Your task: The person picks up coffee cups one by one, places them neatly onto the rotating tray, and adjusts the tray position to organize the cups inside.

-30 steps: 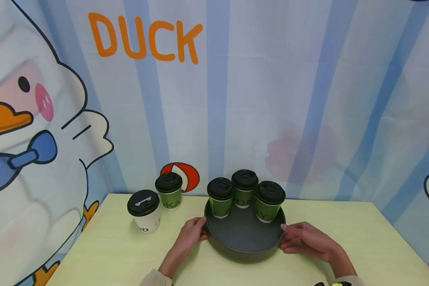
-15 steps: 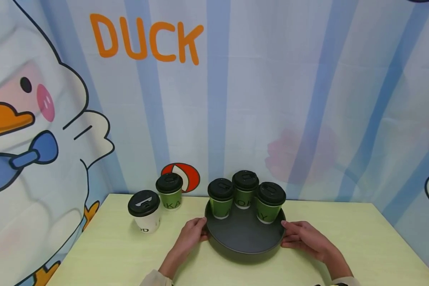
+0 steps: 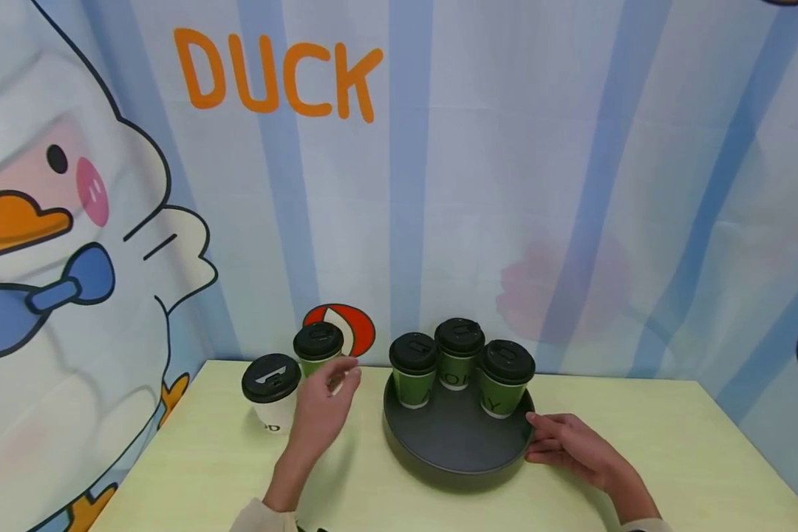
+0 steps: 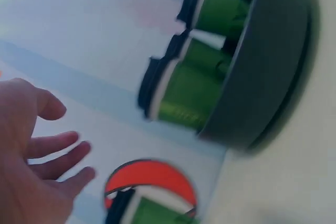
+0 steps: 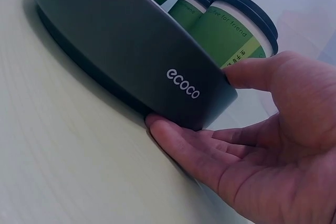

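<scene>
A round dark grey tray (image 3: 459,447) marked "ecoco" carries three green paper cups with black lids: a left cup (image 3: 413,373), a back cup (image 3: 457,363) and a right cup (image 3: 503,386). My right hand (image 3: 575,447) holds the tray's right side, thumb (image 5: 252,74) at the rim and fingers under the bottom edge. Off the tray, my left hand (image 3: 322,406) is raised with nothing in it, its fingers spread and slightly bent in the left wrist view. It partly covers another green cup (image 3: 312,366) behind it and overlaps a white cup (image 3: 275,410) with a black lid.
The pale yellow table (image 3: 638,436) reaches back to a printed curtain (image 3: 465,185) with a duck figure (image 3: 60,295). Both loose cups stand at the table's back left, to the left of the tray.
My left hand has let go of the tray's left side and moved left and up toward the loose green cup. The right hand keeps its hold; the tray and cups stay put.
</scene>
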Demonstrator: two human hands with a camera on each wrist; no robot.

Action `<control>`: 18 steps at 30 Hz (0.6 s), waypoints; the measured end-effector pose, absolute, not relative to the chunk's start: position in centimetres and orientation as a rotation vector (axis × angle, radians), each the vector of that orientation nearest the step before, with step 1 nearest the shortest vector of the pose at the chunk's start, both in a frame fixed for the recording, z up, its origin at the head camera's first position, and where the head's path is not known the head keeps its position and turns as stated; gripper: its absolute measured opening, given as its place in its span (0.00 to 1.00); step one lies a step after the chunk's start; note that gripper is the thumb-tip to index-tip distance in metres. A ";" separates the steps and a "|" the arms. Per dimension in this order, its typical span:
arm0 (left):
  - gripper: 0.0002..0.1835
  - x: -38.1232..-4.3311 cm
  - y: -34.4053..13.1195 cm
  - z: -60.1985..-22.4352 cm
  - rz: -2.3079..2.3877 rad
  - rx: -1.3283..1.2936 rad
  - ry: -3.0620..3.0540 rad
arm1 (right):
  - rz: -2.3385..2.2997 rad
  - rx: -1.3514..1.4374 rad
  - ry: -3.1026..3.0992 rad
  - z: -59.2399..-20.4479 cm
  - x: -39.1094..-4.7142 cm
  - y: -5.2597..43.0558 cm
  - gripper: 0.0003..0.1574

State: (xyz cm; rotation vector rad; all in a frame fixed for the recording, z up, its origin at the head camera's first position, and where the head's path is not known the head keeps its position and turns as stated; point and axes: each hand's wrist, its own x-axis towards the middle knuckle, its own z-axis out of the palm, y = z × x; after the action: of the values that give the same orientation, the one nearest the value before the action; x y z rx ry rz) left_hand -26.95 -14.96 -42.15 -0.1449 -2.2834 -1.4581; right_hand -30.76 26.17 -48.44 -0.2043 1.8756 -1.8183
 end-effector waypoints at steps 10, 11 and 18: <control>0.49 -28.1 -22.0 -43.1 -0.899 0.117 -2.206 | -1.821 -0.202 1.891 -48.2 -30.9 26.1 0.52; 0.53 -28.2 -22.5 -43.6 -0.910 0.155 -2.246 | -1.820 -0.200 1.889 -48.3 -30.9 26.1 0.52; 0.52 -28.8 -23.5 -45.9 -1.076 0.282 -2.322 | -1.817 -0.193 1.889 -48.4 -30.8 26.1 0.54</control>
State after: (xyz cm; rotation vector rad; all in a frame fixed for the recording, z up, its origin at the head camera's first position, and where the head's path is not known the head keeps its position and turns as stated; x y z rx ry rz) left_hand -28.78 -23.51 -45.92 0.2825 -2.3217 -1.0758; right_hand -30.78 26.07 -48.43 -0.1931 1.8892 -1.8172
